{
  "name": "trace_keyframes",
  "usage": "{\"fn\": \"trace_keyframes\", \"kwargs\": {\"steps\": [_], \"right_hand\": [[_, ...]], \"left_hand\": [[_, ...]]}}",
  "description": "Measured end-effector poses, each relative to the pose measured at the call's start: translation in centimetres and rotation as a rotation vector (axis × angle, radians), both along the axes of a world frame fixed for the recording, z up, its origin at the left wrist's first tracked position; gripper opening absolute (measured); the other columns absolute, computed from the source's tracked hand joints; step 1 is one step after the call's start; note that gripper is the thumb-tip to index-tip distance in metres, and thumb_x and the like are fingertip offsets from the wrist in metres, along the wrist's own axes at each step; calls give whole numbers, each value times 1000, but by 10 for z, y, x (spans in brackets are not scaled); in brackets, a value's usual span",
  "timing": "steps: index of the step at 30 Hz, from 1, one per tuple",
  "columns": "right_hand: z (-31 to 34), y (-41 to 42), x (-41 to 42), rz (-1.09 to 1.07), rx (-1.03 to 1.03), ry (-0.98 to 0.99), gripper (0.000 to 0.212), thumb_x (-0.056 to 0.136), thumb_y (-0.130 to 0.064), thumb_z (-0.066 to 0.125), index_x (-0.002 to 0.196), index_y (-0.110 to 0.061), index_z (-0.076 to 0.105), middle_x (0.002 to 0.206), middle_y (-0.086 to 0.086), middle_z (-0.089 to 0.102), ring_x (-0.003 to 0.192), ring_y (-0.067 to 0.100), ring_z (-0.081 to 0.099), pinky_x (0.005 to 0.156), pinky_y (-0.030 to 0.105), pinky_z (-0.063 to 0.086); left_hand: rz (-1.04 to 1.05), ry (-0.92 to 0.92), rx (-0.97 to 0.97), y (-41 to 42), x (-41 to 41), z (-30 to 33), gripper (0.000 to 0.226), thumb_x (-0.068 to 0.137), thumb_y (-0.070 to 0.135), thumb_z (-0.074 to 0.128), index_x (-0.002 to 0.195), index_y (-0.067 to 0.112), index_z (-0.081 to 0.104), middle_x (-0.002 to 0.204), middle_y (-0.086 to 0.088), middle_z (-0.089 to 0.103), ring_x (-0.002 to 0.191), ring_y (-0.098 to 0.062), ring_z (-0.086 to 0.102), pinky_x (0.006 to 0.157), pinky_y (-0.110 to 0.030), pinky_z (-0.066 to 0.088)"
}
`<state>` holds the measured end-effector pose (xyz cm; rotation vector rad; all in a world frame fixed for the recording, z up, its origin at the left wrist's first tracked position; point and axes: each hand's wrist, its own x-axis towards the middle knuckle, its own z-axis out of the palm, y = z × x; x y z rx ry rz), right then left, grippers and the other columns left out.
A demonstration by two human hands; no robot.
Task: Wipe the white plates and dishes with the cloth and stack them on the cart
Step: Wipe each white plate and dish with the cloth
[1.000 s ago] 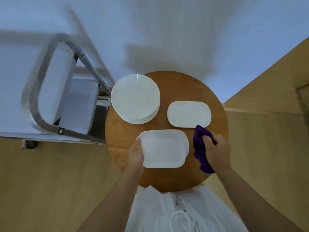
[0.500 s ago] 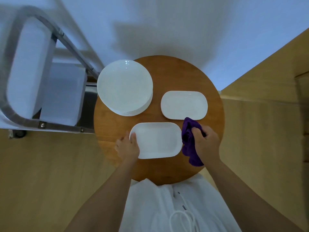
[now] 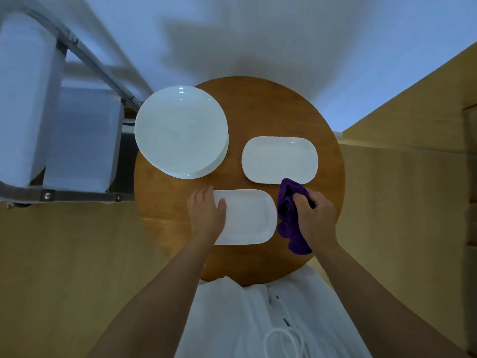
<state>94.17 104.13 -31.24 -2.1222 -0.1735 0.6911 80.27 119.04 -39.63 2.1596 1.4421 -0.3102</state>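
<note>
A round wooden table [image 3: 258, 104] carries a stack of round white plates [image 3: 180, 131] at the left and an oblong white dish [image 3: 278, 158] at the right. A second oblong white dish [image 3: 247, 218] lies nearest me. My left hand [image 3: 206, 213] rests flat over that dish's left end, thumb on its surface. My right hand [image 3: 315, 218] is closed around a bunched purple cloth [image 3: 290, 210], just right of the near dish and touching the far dish's front edge.
A metal-framed cart [image 3: 64, 120] with pale shelves stands at the left, touching the table's edge. Light wooden floor [image 3: 400, 202] surrounds the table. A white wall [image 3: 284, 34] is behind it. My white garment [image 3: 245, 319] hangs below the table's near edge.
My left hand has slid from the near dish's left edge onto its surface. The right hand with the cloth has stayed beside the dish's right end. The camera has shifted a little.
</note>
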Motion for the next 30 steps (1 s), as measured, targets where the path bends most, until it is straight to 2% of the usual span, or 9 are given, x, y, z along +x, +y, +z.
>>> {"fn": "trace_keyframes", "kwargs": {"steps": [2,4,6,7,9,12,16,21,30], "right_hand": [[-1,1,8,-7,6,6,18,91,-17,54,74,-22,58,68,-4,57,61,11,53,49,17,40],[-3,1,15,-15,6,25,15,91,-17,54,77,-19,60,68,-4,58,60,12,53,51,21,41],[-7,1,23,-26,-3,49,11,90,-19,55,81,-19,61,68,-6,59,61,11,55,50,19,41],[-8,1,26,-31,-5,60,9,90,-20,55,83,-19,61,70,-6,59,63,12,56,50,19,41],[-11,1,32,-23,-11,60,8,90,-21,55,87,-17,61,73,-5,60,65,13,57,51,18,41],[-14,3,40,1,-5,28,13,91,-20,56,79,-24,59,69,-7,58,60,5,55,49,13,38],[-15,7,50,23,7,47,22,91,-20,55,71,-31,54,64,-10,55,55,-4,53,45,9,38],[-17,8,59,22,31,58,25,91,-18,55,68,-29,55,62,-9,54,53,-3,52,44,8,36],[-18,4,62,19,17,65,21,93,-21,53,73,-26,58,70,-1,58,57,0,53,48,10,39]], "left_hand": [[-99,-56,46,4,24,-1,48,100,37,44,141,13,45,146,-5,46,139,-24,32,117,-36,17],[-180,-98,69,10,48,-3,41,98,35,50,131,11,55,132,-6,59,128,-24,47,111,-35,28],[-109,-120,-21,15,73,-4,33,96,34,54,115,8,62,110,-8,67,106,-26,61,90,-32,43],[-44,-101,-70,19,85,-5,31,96,34,54,109,8,63,102,-8,68,98,-26,63,80,-31,44],[3,-13,-100,28,102,-8,29,96,36,54,104,9,61,96,-8,66,93,-25,64,72,-29,44],[-20,82,-131,36,123,-16,32,96,39,54,109,10,59,102,-8,65,94,-24,62,73,-29,45],[-33,132,-138,37,137,-23,36,95,35,56,119,9,54,112,-10,62,104,-26,61,84,-32,49],[20,143,-157,40,142,-28,30,96,22,58,119,4,53,115,-14,62,106,-29,61,86,-32,48],[79,141,-186,43,142,-24,31,96,20,56,122,4,50,118,-15,60,107,-29,60,86,-32,49]]}}
